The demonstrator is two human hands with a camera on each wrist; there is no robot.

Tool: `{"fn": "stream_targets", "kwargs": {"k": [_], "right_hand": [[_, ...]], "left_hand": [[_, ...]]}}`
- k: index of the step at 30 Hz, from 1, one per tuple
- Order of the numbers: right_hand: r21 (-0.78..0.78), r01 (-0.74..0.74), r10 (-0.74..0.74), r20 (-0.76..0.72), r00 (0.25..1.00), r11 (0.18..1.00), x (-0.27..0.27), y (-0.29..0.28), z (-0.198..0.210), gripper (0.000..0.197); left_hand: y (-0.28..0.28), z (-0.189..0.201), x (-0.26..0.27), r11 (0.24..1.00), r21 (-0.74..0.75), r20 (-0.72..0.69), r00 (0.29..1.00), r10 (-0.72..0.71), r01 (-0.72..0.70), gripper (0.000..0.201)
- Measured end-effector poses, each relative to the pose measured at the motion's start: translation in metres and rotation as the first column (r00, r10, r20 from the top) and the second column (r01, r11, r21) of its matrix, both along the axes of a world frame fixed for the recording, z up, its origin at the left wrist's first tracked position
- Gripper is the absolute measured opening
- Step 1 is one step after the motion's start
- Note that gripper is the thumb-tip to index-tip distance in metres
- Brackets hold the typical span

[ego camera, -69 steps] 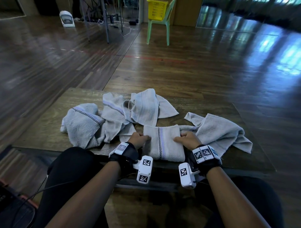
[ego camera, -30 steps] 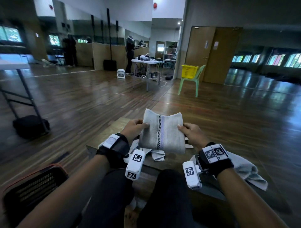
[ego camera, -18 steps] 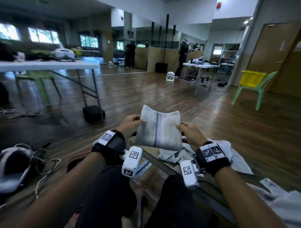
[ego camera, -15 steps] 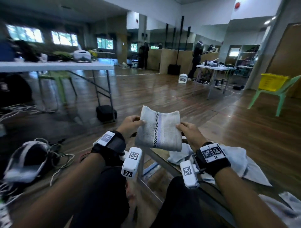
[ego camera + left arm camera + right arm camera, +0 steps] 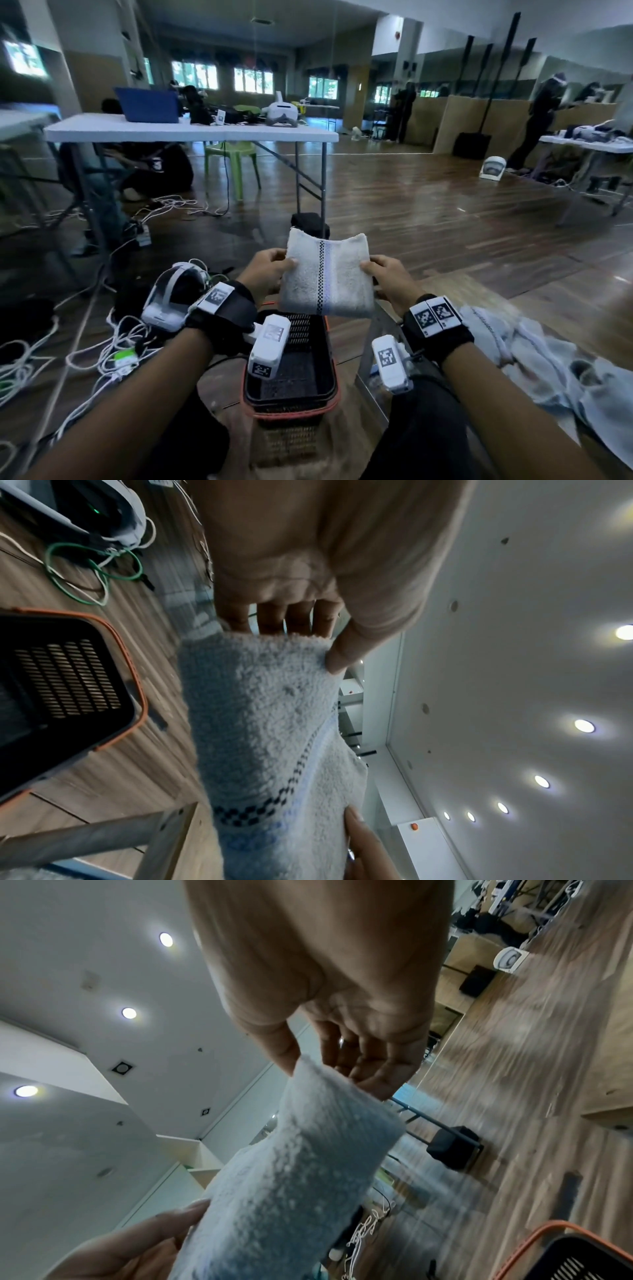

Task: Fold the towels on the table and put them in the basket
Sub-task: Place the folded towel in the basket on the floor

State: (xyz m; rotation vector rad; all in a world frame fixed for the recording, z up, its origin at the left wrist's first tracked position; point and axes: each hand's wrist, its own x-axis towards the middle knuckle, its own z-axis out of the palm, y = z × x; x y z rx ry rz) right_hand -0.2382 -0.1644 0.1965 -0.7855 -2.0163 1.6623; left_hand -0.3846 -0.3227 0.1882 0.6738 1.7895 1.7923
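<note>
Wooden plank flooring (image 5: 428, 212) runs across a large hall where a white folding table (image 5: 191, 132) carries a blue laptop (image 5: 147, 104) and a white headset (image 5: 281, 114), with a green plastic chair (image 5: 231, 157) under it. White and green cables (image 5: 102, 353) lie tangled on the floor at the left beside another headset (image 5: 171, 296).

Both hands hold 1 folded towel (image 5: 327, 274) up in the air between them. It is pale grey with a dark checkered stripe and a blue band running down its middle. The left hand (image 5: 265, 272) pinches the towel's left edge, thumb on the near face; the left wrist view shows 4 fingers (image 5: 284, 615) behind the cloth and the thumb pressed on its front. The right hand (image 5: 390, 277) pinches the right edge the same way, thumb on top and fingers (image 5: 359, 1064) curled under the fabric.

Directly below the towel, on the floor between the person's knees, stands a black plastic basket (image 5: 291, 401) with an orange rim and slotted walls. The towel hangs above its far end, not touching it. At the right, unfolded towels (image 5: 534, 359) lie crumpled on the low wooden table (image 5: 442, 286).
</note>
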Motion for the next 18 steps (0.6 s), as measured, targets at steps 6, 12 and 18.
{"fn": "stream_targets", "kwargs": {"k": [6, 12, 18], "right_hand": [[-0.020, -0.039, 0.041, 0.104, 0.994, 0.999, -0.060, 0.006, -0.036, 0.028], [-0.041, -0.048, 0.059, 0.318, 0.946, 0.998, -0.131, 0.029, -0.131, 0.030], [-0.089, -0.091, 0.125, 0.555, 0.822, 0.992, -0.200, 0.056, -0.266, 0.016]], "left_hand": [[0.000, -0.041, -0.052, 0.996, -0.073, 0.045, 0.997, 0.058, -0.055, 0.013], [0.020, -0.139, -0.104, 0.965, -0.241, 0.194, 0.970, 0.147, -0.098, 0.021], [0.055, -0.269, -0.156, 0.844, -0.528, 0.200, 0.952, 0.232, -0.094, 0.012]]}}
